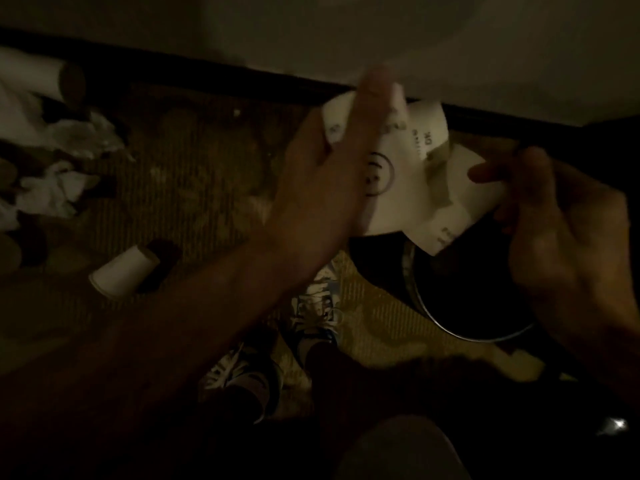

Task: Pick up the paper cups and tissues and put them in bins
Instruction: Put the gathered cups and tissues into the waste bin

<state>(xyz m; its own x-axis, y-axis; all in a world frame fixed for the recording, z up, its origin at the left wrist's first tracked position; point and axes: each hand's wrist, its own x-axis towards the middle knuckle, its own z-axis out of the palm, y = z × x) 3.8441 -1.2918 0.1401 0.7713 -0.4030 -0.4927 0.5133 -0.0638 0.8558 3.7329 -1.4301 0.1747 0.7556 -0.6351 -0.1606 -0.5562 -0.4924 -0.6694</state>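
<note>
The room is dim. Both hands hold white paper cups (408,188) with dark print, bunched together above a round dark bin (464,327) with a metal rim. My left hand (325,174) lies along the left side of the bunch with its fingers stretched and blurred. My right hand (554,216) pinches the right-hand cup with thumb and fingers. Another white paper cup (121,275) lies on its side on the carpet at the left. Crumpled white tissues (52,188) lie further left.
A second tipped cup (38,77) lies at the top left by the dark baseboard (207,71) of a pale wall. My sneakers (311,317) stand on the patterned carpet just left of the bin. More tissue (86,136) is piled near the wall.
</note>
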